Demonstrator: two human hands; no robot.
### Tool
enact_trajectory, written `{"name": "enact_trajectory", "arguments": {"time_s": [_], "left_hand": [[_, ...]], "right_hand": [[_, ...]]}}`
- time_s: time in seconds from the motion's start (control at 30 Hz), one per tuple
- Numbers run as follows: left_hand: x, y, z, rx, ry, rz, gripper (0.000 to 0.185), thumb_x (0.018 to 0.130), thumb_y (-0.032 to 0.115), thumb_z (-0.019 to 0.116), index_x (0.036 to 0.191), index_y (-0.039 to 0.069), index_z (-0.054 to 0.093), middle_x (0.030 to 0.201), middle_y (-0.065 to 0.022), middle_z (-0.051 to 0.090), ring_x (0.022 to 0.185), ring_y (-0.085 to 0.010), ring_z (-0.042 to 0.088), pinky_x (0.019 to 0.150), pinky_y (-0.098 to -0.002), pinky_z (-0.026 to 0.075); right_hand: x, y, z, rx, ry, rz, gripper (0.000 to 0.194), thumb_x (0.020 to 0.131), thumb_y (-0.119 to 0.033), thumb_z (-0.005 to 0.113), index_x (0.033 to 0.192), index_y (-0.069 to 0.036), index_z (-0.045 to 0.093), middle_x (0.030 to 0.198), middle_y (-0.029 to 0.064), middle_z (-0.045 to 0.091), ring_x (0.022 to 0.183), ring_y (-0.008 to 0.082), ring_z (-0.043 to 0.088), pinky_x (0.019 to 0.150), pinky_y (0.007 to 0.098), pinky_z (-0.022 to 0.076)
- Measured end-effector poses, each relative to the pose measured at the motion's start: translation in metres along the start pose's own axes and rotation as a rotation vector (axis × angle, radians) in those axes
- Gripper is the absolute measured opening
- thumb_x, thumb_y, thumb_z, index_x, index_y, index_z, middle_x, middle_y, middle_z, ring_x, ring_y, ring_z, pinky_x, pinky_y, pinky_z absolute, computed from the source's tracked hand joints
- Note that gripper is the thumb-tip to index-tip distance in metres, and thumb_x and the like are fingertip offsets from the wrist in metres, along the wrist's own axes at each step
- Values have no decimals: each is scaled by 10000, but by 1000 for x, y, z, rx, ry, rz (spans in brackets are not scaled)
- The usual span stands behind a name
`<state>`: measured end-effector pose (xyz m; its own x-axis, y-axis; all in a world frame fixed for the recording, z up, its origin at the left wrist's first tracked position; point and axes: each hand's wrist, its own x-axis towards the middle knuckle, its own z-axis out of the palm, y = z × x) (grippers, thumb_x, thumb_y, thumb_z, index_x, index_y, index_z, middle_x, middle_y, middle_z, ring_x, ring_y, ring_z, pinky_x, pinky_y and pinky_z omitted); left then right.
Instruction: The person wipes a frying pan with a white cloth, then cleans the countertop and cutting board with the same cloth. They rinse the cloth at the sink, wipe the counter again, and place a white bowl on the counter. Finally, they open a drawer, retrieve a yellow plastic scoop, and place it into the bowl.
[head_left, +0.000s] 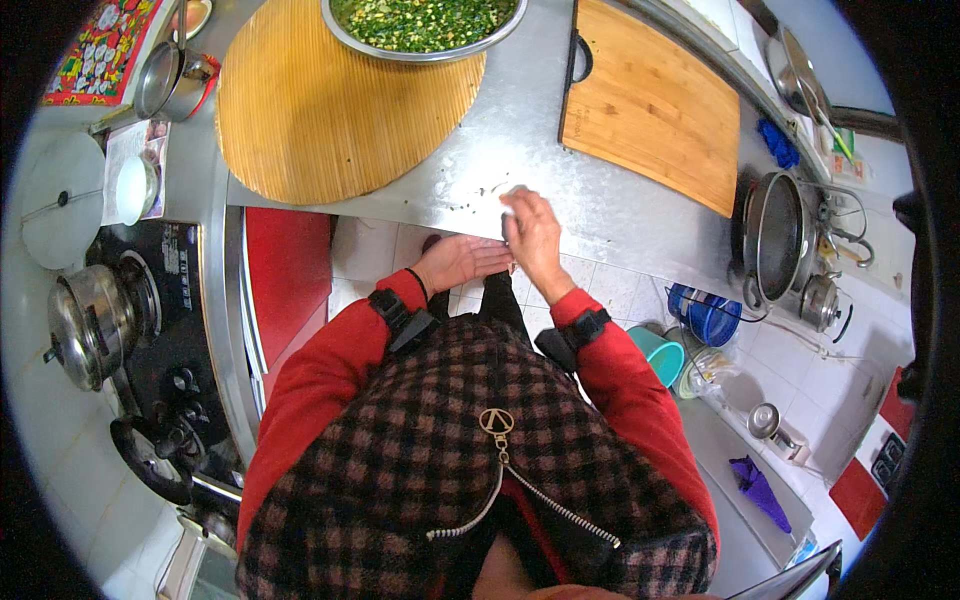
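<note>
My left hand (463, 261) is held palm up just below the front edge of the steel counter (517, 157), its fingers stretched toward the right. No object shows on the palm. Above and beside it, my right hand (534, 232) reaches over the counter edge with bent fingers; whether anything is inside them is hidden. Small dark green scraps (491, 189) lie scattered on the metal by the right fingertips. Farther back, a metal bowl (424, 55) of chopped greens (427, 22) rests on a round ridged wooden board (337, 112). A rectangular wooden cutting board (652, 105) lies to the right.
A gas stove (169, 300) with a lidded steel pot (94, 322) stands at left. Near it are a small saucepan (169, 82) and a pale bowl (135, 187). A dark pan (776, 236) sits at right, above a blue bucket (705, 315) and a turquoise bucket (656, 352).
</note>
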<state>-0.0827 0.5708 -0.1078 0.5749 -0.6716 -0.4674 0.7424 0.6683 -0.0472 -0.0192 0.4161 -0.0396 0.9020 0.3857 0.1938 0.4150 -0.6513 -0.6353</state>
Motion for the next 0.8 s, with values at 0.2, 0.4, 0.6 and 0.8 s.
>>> {"name": "enact_trajectory", "arguments": {"time_s": [0.2, 0.4, 0.6, 0.8], "left_hand": [[-11, 3, 1, -56, 39, 48, 454, 973, 185, 269, 1279, -131, 383, 1290, -250, 478, 1232, -341, 454, 1092, -444, 329], [-9, 7, -9, -101, -10, 17, 466, 957, 154, 293, 1268, -183, 376, 1330, -295, 427, 1262, -374, 418, 1095, -447, 324], [-30, 9, -3, -105, 95, 188, 428, 982, 245, 340, 1252, -63, 461, 1273, -220, 501, 1232, -349, 455, 1069, -451, 358], [-34, 20, -3, -48, 5, 66, 398, 976, 132, 295, 1196, -172, 427, 1278, -278, 473, 1215, -360, 468, 1059, -432, 387]], "right_hand": [[2, -19, -10, 181, -115, -116, 297, 742, 13, 594, 1024, -66, 644, 1039, 147, 600, 1020, 331, 566, 892, 394, 458], [79, 12, 5, -3, -38, -170, 308, 732, 52, 543, 1005, -51, 641, 1036, 157, 587, 995, 339, 548, 879, 395, 448], [10, -19, 25, 201, -333, -321, 259, 736, 40, 545, 962, -45, 639, 1018, 138, 595, 979, 320, 555, 867, 387, 466], [3, 10, -25, 223, -141, -27, 281, 723, 30, 577, 986, -49, 638, 1048, 144, 597, 1030, 332, 549, 899, 398, 445]]}}
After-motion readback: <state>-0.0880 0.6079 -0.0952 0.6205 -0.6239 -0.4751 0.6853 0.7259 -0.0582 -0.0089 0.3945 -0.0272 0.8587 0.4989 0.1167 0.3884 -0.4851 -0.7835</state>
